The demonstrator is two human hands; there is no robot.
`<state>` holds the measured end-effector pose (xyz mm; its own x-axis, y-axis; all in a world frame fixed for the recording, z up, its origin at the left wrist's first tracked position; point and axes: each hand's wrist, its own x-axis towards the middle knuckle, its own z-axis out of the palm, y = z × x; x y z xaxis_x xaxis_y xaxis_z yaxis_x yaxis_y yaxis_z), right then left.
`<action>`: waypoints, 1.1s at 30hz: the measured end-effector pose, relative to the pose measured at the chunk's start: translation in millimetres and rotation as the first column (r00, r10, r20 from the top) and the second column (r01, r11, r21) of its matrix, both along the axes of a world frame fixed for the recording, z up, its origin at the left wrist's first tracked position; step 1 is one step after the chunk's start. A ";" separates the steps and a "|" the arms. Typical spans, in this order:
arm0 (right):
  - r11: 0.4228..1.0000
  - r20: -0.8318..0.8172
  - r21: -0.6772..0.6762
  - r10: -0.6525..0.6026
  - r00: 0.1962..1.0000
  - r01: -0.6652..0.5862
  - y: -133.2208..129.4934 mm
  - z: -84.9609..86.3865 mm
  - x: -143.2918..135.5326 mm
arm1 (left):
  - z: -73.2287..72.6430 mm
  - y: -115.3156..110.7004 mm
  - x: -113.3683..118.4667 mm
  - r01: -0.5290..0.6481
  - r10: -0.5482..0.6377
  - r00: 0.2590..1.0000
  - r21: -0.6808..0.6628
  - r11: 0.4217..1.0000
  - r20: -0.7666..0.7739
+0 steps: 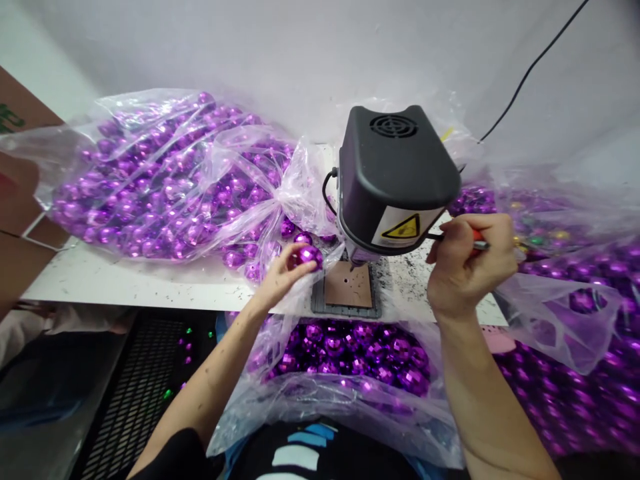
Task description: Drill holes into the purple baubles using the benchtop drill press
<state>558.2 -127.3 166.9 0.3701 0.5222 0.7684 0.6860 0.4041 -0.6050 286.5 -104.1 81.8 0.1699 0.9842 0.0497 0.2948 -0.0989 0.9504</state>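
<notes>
Between the thumb and fingers of my left hand [287, 273] is a shiny purple ball [309, 257], just left of a black machine [397, 160] with a yellow warning label. My right hand [470, 260] is wrapped round a lever with an orange-red part [477, 236] at the machine's right side. Beneath the machine's tip lies a brown plate [348, 284] with a small dark hole, set on a dark metal base [345, 311]. A few more purple balls [287, 227] rest behind my left hand.
Clear bags of purple balls lie at the back left [150, 180], on my lap [350, 353] and at the right [585, 373]. Dark specks dot the white table [125, 283]. A black crate [135, 380] stands lower left, a cardboard box [25, 200] far left.
</notes>
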 end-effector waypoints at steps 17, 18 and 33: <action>0.980 -0.138 -0.116 0.147 0.979 -0.163 35.5 44.6 -4.0 | -51.4 -18.0 74.6 0.148 -0.001 0.941 0.411 0.900 -0.338; 0.979 -0.137 -0.115 0.150 0.979 -0.167 35.7 43.9 -4.1 | -51.7 -19.0 78.1 0.144 0.020 0.932 0.421 0.896 -0.361; 0.996 -0.057 -0.049 0.075 0.996 -0.078 16.0 30.7 -5.1 | -65.5 -18.5 95.1 0.087 0.069 0.926 0.389 0.917 -0.370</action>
<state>553.1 -111.2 197.6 0.3686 0.5888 0.7193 0.6193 0.4216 -0.6624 381.6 -122.6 16.3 0.2615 0.8946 0.3622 0.6127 -0.4439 0.6539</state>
